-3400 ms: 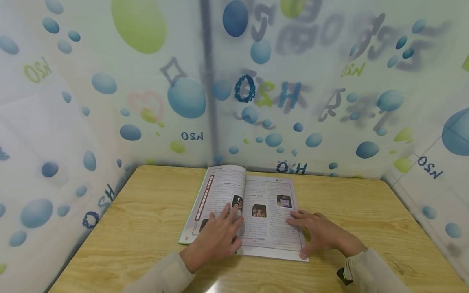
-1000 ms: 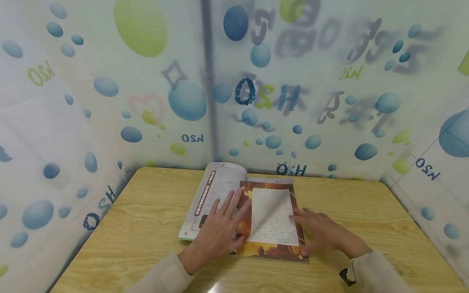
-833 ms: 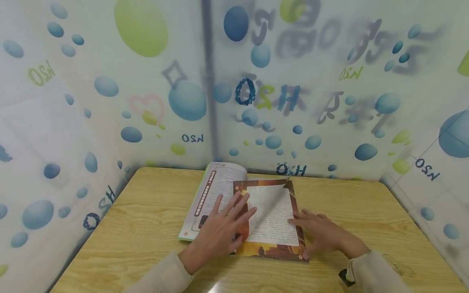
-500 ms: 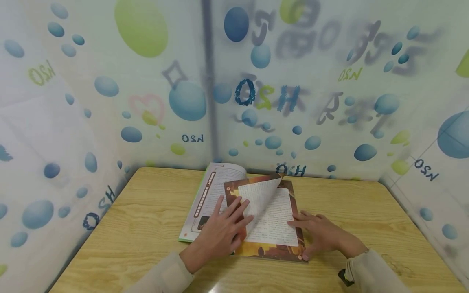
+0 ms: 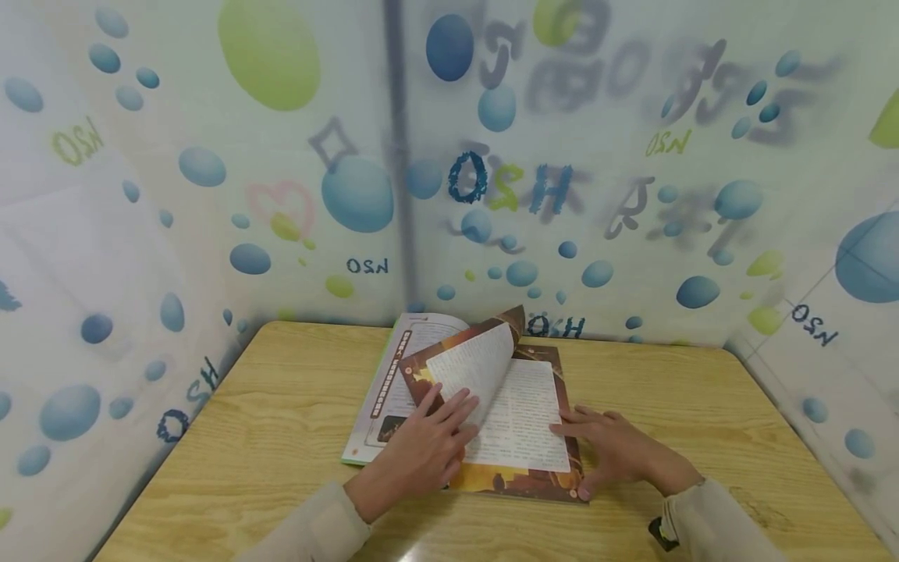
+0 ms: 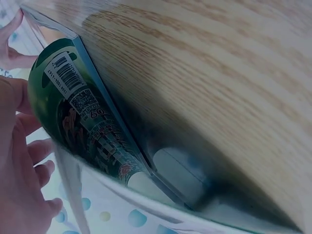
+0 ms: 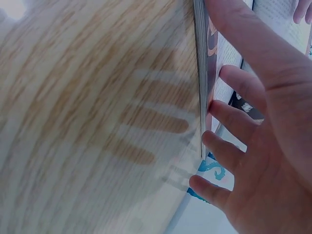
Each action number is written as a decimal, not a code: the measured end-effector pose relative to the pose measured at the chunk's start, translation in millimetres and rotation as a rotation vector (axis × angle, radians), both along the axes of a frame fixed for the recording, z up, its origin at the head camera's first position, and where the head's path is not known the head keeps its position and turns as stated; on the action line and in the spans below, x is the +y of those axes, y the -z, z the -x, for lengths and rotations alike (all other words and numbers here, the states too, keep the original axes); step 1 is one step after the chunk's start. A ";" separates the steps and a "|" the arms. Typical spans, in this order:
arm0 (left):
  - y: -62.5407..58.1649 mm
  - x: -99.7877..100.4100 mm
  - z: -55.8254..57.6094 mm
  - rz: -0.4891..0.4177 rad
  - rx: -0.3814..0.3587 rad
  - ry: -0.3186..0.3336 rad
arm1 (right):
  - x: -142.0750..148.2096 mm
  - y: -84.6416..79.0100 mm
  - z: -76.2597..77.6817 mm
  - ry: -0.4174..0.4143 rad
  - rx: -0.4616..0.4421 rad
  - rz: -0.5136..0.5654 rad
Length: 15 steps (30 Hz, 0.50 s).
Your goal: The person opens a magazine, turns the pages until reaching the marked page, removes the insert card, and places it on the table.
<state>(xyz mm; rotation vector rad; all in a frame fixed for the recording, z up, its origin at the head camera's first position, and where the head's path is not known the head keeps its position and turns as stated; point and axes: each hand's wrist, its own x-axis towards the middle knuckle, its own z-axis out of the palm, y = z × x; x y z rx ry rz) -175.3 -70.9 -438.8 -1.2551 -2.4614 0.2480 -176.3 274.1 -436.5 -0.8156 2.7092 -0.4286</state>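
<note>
An open magazine [image 5: 525, 417] lies on the table, with text pages framed in brown and orange. One page [image 5: 469, 365] is lifted and bends over toward the left, its far corner standing up. Across the lower part of that page my left hand [image 5: 424, 451] lies with its fingers stretched out. The green back cover [image 6: 80, 114], with a barcode, shows from below in the left wrist view. My right hand [image 5: 621, 449] rests at the right edge, fingertips on the page and thumb [image 5: 587, 490] by the near corner. In the right wrist view its fingers [image 7: 229, 117] are spread along the page stack.
The wooden table [image 5: 281, 406] extends to both sides of the magazine. Pale walls [image 5: 597, 195] printed with blue and green drops and lettering stand close behind and on either side. A small dark object [image 5: 662, 534] is by the right sleeve.
The flat spread from earlier gave way to a brown-framed page that slid and swung leftward under my left hand, its far corner rising. My right hand has stayed nearly still.
</note>
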 end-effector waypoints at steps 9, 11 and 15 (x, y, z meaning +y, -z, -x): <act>-1.5 -0.4 -1.1 -0.008 -0.014 -0.011 | 1.5 -0.7 -0.5 -0.018 0.014 0.012; -1.9 -0.3 -1.2 0.010 -0.020 -0.016 | 1.6 -0.8 -0.7 -0.021 0.015 0.017; -3.9 0.3 -1.6 0.025 -0.032 -0.034 | 2.2 -0.1 -0.3 -0.021 0.019 0.018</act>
